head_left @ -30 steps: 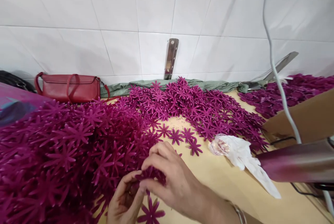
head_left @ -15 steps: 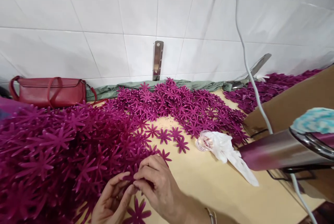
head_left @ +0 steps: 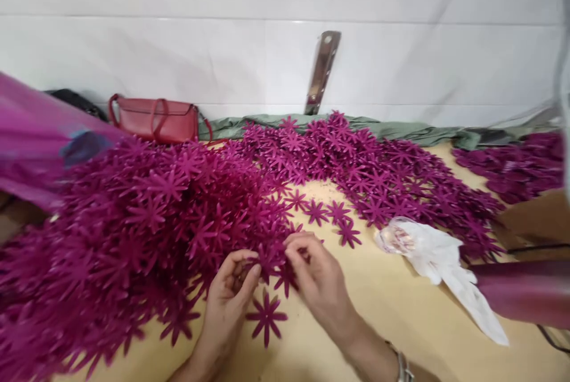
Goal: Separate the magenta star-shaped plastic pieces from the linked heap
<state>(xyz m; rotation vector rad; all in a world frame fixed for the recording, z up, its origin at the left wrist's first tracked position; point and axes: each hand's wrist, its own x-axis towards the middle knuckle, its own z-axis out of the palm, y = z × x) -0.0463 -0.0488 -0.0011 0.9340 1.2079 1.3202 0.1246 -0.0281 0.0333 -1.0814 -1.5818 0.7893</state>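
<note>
A magenta flower-shaped piece with several narrow petals (head_left: 268,261) is stretched between my two hands. My left hand (head_left: 231,287) pinches it at the left, thumb against fingertips. My right hand (head_left: 320,278) is closed in a pinch at its right edge; the fingers partly hide what they grip. Just below the right fingertips shows another flower piece, partly covered. One more single flower piece (head_left: 266,318) lies flat on the yellowish tabletop (head_left: 312,346) below the hands. A large heap of the same flower pieces (head_left: 146,227) rises beside my left hand.
Behind the hands spreads a second heap of flower pieces (head_left: 369,177), with several loose ones before it. A crumpled white tissue (head_left: 439,251) and a purplish cylinder (head_left: 525,293) lie at the right. A red handbag (head_left: 155,120) sits against the tiled wall; a metal bracket (head_left: 321,73) is fixed there.
My hands have drawn apart from being pressed together, and the flower piece now shows between them. The view has shifted left, bringing pink plastic into sight.
</note>
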